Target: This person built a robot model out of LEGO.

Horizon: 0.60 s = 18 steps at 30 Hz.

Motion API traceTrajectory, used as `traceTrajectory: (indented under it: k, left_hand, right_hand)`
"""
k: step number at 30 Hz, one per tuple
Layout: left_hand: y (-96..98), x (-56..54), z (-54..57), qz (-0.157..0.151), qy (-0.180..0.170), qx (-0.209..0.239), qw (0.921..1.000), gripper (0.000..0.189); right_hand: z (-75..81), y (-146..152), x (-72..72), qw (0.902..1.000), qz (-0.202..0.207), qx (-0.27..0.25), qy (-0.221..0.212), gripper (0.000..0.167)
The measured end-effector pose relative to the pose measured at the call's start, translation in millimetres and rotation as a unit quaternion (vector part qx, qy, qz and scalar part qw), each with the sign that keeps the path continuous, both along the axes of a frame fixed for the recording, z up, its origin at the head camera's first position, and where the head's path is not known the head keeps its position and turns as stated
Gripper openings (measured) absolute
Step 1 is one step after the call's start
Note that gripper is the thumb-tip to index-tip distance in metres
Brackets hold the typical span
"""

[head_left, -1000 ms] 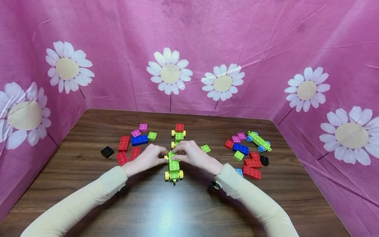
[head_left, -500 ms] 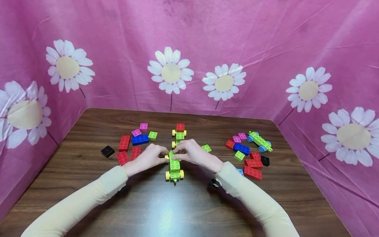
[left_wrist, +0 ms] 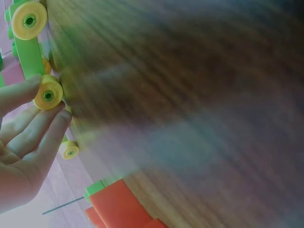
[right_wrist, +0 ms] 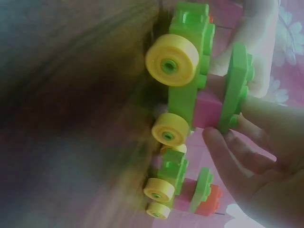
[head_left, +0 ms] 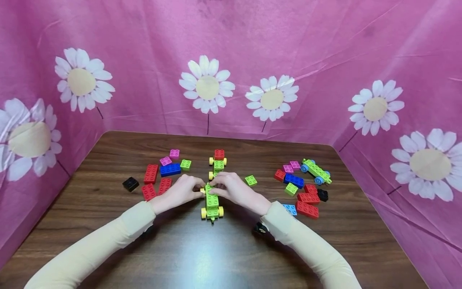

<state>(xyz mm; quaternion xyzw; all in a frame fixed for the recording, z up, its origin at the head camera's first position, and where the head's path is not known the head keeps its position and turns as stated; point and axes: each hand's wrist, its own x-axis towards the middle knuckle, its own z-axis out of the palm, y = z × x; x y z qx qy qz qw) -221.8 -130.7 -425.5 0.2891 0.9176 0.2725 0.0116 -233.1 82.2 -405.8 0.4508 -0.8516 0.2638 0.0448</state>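
Note:
A toy car (head_left: 212, 212) with a lime green base and yellow wheels stands mid-table. A pink brick (right_wrist: 207, 109) sits on its base, and a lime green brick (right_wrist: 235, 85) lies over the pink one, looking slightly tilted. My left hand (head_left: 183, 190) pinches a yellow wheel (left_wrist: 48, 93) at the car's far left. From the right, my right hand (head_left: 236, 193) holds the green brick by its far end with curled fingers. Directly behind stands a second yellow-wheeled car (head_left: 218, 165) with a red brick (head_left: 219, 154) on top. My right hand hides part of that car.
Left lie red bricks (head_left: 151, 174), a blue brick (head_left: 170, 169), pink bricks (head_left: 175, 153) and a black brick (head_left: 130, 184). Right are a blue-wheeled car (head_left: 316, 171), red bricks (head_left: 307, 209) and a light blue brick (head_left: 290, 209). A small green brick (head_left: 250, 180) lies beside my right hand.
Both hands stay on the car with almost no movement. The right sleeve has shifted slightly, so more of the light blue brick shows.

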Motion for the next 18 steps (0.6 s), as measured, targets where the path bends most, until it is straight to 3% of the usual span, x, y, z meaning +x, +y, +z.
traceTrajectory:
  k: [6, 18]
  left_hand:
    - [-0.1, 0.3, -0.5, 0.005, -0.008, -0.001, 1.0, 0.02]
    - [2.8, 0.1, 0.2, 0.003, -0.009, -0.005, 0.9999, 0.02]
  right_hand:
    - [-5.1, 2.6, 0.7, 1.0, -0.006, 0.002, 0.008, 0.023]
    - [-5.1, 7.6, 0.1, 0.9986, -0.017, -0.023, -0.045, 0.024]
